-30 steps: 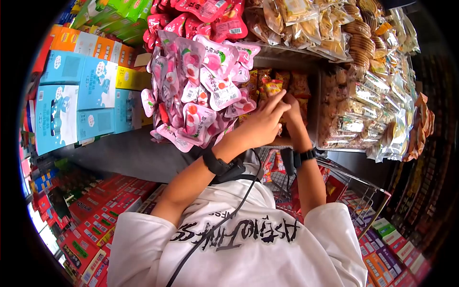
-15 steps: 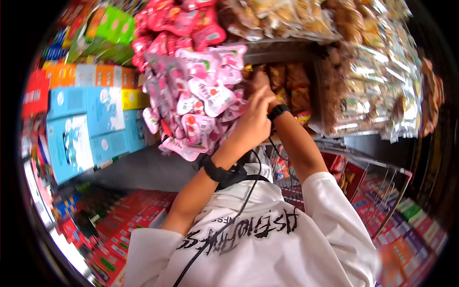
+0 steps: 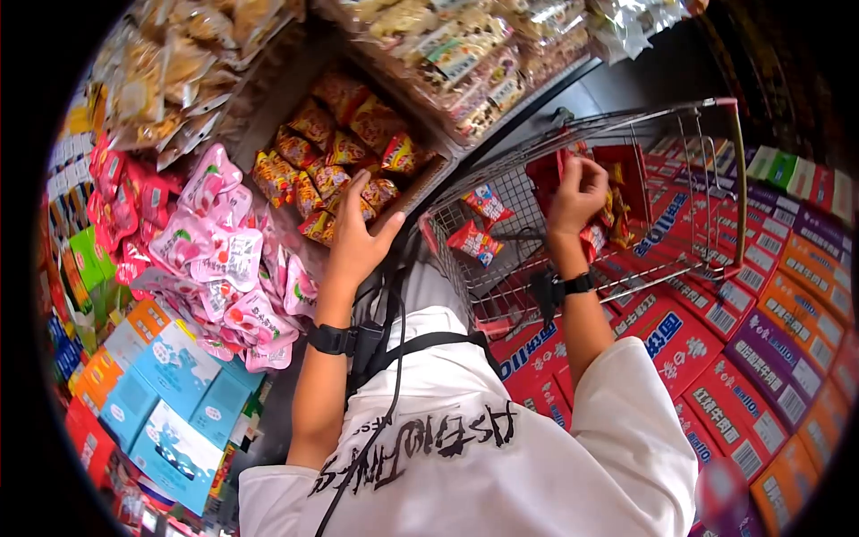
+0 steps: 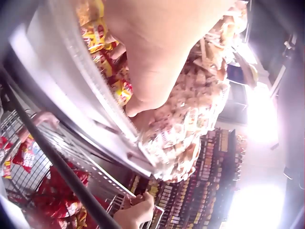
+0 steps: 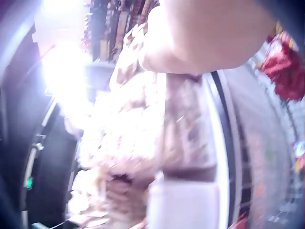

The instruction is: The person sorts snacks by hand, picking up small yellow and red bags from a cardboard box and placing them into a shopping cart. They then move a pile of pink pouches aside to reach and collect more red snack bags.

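In the head view my left hand (image 3: pixel 362 237) rests at the near edge of a bin of small orange-and-yellow snack packets (image 3: pixel 331 179), thumb and fingers spread apart, fingertips against the packets. The left wrist view shows this hand (image 4: pixel 152 52) from close by, over the packets (image 4: pixel 95 36). My right hand (image 3: pixel 577 197) is above the shopping cart, its fingers bent, beside a red bag (image 3: pixel 635 166) that holds several packets. Whether it pinches the bag's edge is unclear. In the right wrist view the hand (image 5: pixel 205 33) is blurred and its fingertips are hidden.
Two red-and-blue packets (image 3: pixel 488 203) lie in the wire cart (image 3: pixel 501 304). Pink packets (image 3: pixel 224 259) are heaped left of the bin, and wrapped bars (image 3: pixel 474 72) lie beyond it. Stacked red cartons (image 3: pixel 716 394) stand behind the cart, at the right.
The head view has turned toward the cart. My right hand has left the bin, where both hands were close together, and is now over the cart. My left hand has spread over the packets.
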A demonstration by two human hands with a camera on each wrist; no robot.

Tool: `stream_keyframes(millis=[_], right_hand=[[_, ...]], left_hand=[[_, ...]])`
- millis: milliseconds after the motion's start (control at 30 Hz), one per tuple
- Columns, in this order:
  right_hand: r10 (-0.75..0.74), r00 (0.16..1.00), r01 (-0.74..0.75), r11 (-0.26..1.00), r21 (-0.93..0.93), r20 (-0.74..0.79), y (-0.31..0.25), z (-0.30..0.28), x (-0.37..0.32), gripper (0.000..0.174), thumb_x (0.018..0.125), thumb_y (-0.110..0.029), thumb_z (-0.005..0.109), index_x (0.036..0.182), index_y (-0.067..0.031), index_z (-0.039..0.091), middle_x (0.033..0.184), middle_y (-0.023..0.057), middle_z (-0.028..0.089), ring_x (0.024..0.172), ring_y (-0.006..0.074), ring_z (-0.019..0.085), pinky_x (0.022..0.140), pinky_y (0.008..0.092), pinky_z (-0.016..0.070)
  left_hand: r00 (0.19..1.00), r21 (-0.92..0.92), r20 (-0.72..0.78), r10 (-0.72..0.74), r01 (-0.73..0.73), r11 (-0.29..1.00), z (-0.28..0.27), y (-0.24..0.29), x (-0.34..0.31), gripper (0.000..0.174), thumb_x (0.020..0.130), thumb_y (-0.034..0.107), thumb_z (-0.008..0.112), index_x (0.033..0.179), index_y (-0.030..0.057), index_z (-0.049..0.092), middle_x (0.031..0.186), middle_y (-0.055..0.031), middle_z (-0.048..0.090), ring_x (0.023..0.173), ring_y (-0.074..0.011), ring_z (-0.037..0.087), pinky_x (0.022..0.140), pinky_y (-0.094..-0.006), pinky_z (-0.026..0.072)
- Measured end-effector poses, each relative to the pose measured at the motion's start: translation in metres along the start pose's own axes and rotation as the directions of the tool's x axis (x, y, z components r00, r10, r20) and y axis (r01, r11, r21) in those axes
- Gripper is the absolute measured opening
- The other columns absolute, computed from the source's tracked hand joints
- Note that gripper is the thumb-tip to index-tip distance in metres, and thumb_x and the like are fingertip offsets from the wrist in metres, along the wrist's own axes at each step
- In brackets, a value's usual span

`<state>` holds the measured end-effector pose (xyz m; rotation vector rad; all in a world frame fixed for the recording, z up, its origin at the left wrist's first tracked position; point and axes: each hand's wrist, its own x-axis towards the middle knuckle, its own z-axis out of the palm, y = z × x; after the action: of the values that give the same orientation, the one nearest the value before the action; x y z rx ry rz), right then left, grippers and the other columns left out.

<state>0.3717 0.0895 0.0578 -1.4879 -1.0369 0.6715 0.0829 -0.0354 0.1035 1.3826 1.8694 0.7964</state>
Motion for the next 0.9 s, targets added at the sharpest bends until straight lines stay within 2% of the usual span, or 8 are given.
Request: stream_keyframes(millis=[67, 133, 200, 267, 367, 633, 700, 900], right_hand=[[-0.003, 0.987, -0.042, 0.959, -0.28, -0.16, 0.056, -0.045, 0.022, 0.021, 0.086, -0.018, 0.069, 0.097, -0.0009, 0.061, 0.089, 0.0073, 0.063, 0.081, 0.0163, 0.06, 0.074, 0.0284, 0.0485], [-0.068, 0.993, -0.012, 0.764, -0.645, -0.098, 0.096, -0.082, 0.038, 0.033, 0.082, -0.022, 0.072, 0.102, 0.0011, 0.061, 0.103, 0.0158, 0.062, 0.096, 0.0266, 0.059, 0.087, 0.0363, 0.0464], [-0.025, 1.0, 0.007, 0.651, -0.759, -0.012, 0.139, -0.116, 0.054, 0.049, 0.078, -0.021, 0.073, 0.118, 0.0001, 0.055, 0.129, 0.0244, 0.047, 0.118, 0.039, 0.047, 0.1, 0.0457, 0.038], [-0.001, 0.995, 0.092, 0.352, -0.931, 0.098, 0.166, -0.136, 0.067, 0.067, 0.075, -0.022, 0.073, 0.134, -0.0065, 0.044, 0.143, 0.0274, 0.032, 0.126, 0.0451, 0.04, 0.103, 0.049, 0.0372], [0.153, 0.943, 0.236, 0.321, -0.917, 0.296, 0.184, -0.147, 0.099, 0.091, 0.068, -0.022, 0.077, 0.145, -0.0197, 0.03, 0.152, 0.0265, 0.017, 0.123, 0.0485, 0.045, 0.097, 0.0519, 0.0452], [0.567, 0.712, 0.47, 0.052, -0.881, 0.414, 0.214, -0.135, 0.15, 0.085, 0.066, -0.018, 0.075, 0.139, -0.0388, 0.035, 0.148, 0.0167, 0.028, 0.111, 0.0465, 0.055, 0.086, 0.0516, 0.0521], [0.653, 0.605, 0.563, 0.054, -0.825, 0.456, 0.197, -0.124, 0.154, 0.083, 0.068, -0.017, 0.074, 0.138, -0.0375, 0.036, 0.142, 0.0165, 0.036, 0.112, 0.0469, 0.053, 0.086, 0.0521, 0.0518], [0.525, 0.638, 0.541, 0.215, -0.813, 0.563, 0.261, -0.152, 0.179, 0.065, 0.071, -0.037, 0.073, 0.128, -0.0131, 0.053, 0.116, 0.0232, 0.06, 0.104, 0.0378, 0.062, 0.084, 0.044, 0.0521]], left_hand=[[0.992, 0.021, 0.08, -0.095, 0.094, 0.995, 0.014, 0.002, -0.001, 0.074, 0.082, 0.026, 0.071, 0.14, -0.0012, 0.034, 0.142, -0.0247, 0.041, 0.132, -0.039, 0.039, 0.11, -0.0429, 0.0311], [0.992, 0.085, 0.11, -0.066, 0.056, 0.995, 0.025, -0.006, -0.001, 0.08, 0.079, 0.027, 0.073, 0.142, -0.0007, 0.032, 0.145, -0.0242, 0.037, 0.133, -0.0395, 0.036, 0.111, -0.0425, 0.0289], [0.987, 0.186, 0.158, -0.04, 0.01, 0.983, 0.027, 0.001, 0.0, 0.082, 0.078, 0.027, 0.074, 0.143, -0.0002, 0.031, 0.146, -0.0236, 0.035, 0.134, -0.0392, 0.034, 0.112, -0.0427, 0.0275], [0.981, 0.169, 0.194, -0.021, -0.012, 0.985, 0.025, -0.001, 0.0, 0.083, 0.077, 0.027, 0.074, 0.143, 0.0003, 0.031, 0.147, -0.0224, 0.033, 0.136, -0.038, 0.033, 0.112, -0.0431, 0.0265], [0.975, 0.108, 0.217, -0.053, 0.03, 0.994, 0.026, -0.003, 0.004, 0.082, 0.077, 0.029, 0.073, 0.142, 0.0003, 0.032, 0.146, -0.0227, 0.035, 0.135, -0.0375, 0.034, 0.112, -0.0422, 0.0266], [0.974, -0.041, 0.198, -0.114, 0.124, 0.991, 0.026, -0.005, 0.007, 0.074, 0.084, 0.029, 0.067, 0.141, -0.003, 0.033, 0.145, -0.0228, 0.037, 0.136, -0.0343, 0.035, 0.112, -0.0401, 0.0249], [0.974, -0.043, 0.192, -0.123, 0.134, 0.99, 0.025, -0.004, 0.007, 0.074, 0.084, 0.029, 0.068, 0.141, -0.0031, 0.033, 0.145, -0.023, 0.037, 0.136, -0.0343, 0.035, 0.112, -0.0401, 0.0248], [0.977, -0.03, 0.161, -0.14, 0.146, 0.989, 0.024, -0.003, 0.005, 0.076, 0.083, 0.032, 0.069, 0.141, -0.0022, 0.034, 0.144, -0.0236, 0.038, 0.135, -0.0356, 0.036, 0.112, -0.0403, 0.0263]])
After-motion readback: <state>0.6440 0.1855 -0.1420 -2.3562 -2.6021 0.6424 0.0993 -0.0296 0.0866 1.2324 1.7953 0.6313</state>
